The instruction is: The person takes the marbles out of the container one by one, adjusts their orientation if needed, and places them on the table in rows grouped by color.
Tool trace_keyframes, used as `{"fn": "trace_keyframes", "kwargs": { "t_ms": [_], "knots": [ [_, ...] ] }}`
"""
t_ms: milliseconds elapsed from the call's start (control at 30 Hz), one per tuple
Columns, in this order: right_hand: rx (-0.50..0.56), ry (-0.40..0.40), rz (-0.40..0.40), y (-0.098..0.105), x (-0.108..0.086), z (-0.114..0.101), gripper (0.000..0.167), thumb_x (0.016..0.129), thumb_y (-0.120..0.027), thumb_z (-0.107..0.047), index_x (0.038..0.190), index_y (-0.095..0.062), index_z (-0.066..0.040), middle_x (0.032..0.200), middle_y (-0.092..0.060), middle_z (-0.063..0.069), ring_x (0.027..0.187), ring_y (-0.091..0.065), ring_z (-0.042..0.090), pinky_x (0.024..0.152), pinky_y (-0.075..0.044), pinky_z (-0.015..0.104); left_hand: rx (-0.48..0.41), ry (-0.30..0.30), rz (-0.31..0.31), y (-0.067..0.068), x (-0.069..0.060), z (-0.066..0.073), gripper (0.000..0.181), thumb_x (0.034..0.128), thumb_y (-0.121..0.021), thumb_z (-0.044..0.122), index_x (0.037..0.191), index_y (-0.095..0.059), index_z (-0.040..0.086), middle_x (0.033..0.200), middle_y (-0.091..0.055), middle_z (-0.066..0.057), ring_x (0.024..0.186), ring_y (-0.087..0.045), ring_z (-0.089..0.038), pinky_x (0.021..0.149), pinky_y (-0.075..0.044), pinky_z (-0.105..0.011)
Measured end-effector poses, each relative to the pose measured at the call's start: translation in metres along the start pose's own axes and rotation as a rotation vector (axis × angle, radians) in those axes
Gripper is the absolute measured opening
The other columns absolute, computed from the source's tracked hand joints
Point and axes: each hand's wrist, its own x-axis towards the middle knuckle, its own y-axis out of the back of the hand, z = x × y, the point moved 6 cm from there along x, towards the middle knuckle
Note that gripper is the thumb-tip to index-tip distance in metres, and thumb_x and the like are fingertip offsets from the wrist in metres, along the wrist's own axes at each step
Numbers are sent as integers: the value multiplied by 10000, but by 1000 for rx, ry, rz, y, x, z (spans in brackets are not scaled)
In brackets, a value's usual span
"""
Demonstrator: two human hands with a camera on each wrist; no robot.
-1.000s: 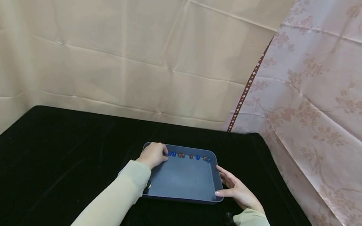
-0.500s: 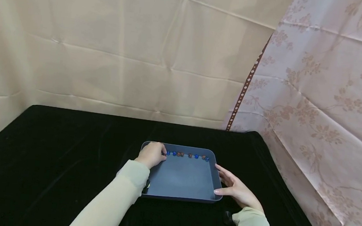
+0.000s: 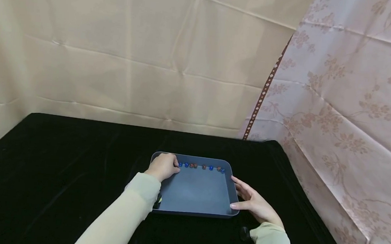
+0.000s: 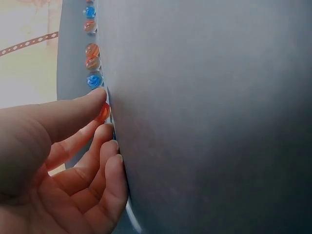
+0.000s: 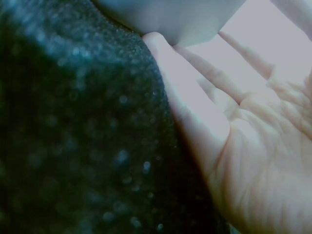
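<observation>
In the head view, a blue tray (image 3: 195, 192) sits on a black cloth (image 3: 69, 184). A row of small marbles (image 3: 211, 168), some blue and some brownish, runs along the tray's far side, inside it. The left hand (image 3: 163, 167) is at the tray's far left corner, by the end of the row. The right hand (image 3: 261, 207) is at the tray's right side, with its thumb and fingers spread. The two hands are well apart. Behind are a cream curtain (image 3: 152, 55) and a pink flowery curtain (image 3: 353, 94).

In the left wrist view, the left thumb and a finger pinch an orange marble (image 4: 103, 113) by the tray wall. A blue marble (image 4: 94, 80) is just beside the thumb tip.

In the right wrist view, the right thumb touches the tray, near the black cloth. The fingers look quite straight.
</observation>
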Motion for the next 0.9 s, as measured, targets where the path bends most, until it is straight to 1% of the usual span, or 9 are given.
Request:
{"fn": "trace_keyframes", "kwargs": {
  "t_ms": [133,167,333,400,533,633,733,767,900],
  "knots": [
    [2,0,-2,0,-1,0,857,905,-675,-98,1584,-152,-85,1633,-141,241,1458,-204,495,1130,-317,600,-3,17,1,1,-2,2,176,891,-741,175,755,-653,106,815,-668,-27,692,-571,-143,629,-482,-280],
    [2,0,-4,0,-1,1,856,906,-672,-96,1584,-150,-86,1632,-142,244,1457,-206,496,1131,-314,604,-12,29,-8,0,-1,1,202,899,-734,178,736,-644,100,796,-658,-32,688,-569,-148,625,-476,-279],
    [-1,2,-1,1,0,1,842,913,-669,-100,1582,-158,-83,1634,-144,238,1458,-210,493,1130,-317,604,-4,43,-17,-1,-1,2,382,912,-719,201,586,-543,111,638,-520,-8,615,-497,-144,551,-377,-257],
    [-5,2,2,1,0,1,841,913,-674,-101,1581,-163,-78,1637,-141,232,1460,-207,492,1130,-320,601,-4,48,-19,-1,-2,2,421,913,-718,211,558,-511,124,612,-471,7,604,-477,-143,542,-358,-253],
    [-10,1,10,1,1,1,851,906,-682,-97,1580,-163,-72,1637,-140,233,1462,-204,492,1135,-309,605,-8,48,-51,-1,-3,2,452,918,-713,230,539,-486,135,576,-426,19,577,-453,-137,516,-343,-251],
    [-9,2,11,1,1,1,849,907,-683,-99,1579,-164,-71,1636,-142,233,1461,-207,491,1137,-297,615,-20,40,-89,-3,-2,2,490,921,-711,244,512,-462,136,533,-380,27,536,-399,-126,491,-307,-252],
    [-7,5,10,1,1,1,847,908,-683,-101,1578,-166,-70,1635,-150,232,1460,-211,489,1139,-288,622,-36,28,-106,-3,0,1,524,922,-710,249,486,-442,137,504,-340,36,511,-343,-117,480,-268,-252],
    [-6,6,9,1,1,1,847,908,-683,-101,1578,-166,-70,1634,-153,233,1459,-213,488,1139,-285,625,-45,25,-110,-3,0,1,515,921,-711,254,488,-464,122,508,-343,35,513,-337,-119,485,-267,-255],
    [-3,11,6,1,1,1,845,910,-680,-99,1578,-165,-70,1633,-157,235,1456,-217,488,1136,-293,622,-87,31,-140,1,-4,4,360,913,-721,286,627,-639,82,632,-508,3,595,-450,-137,547,-348,-260]
  ]
}}
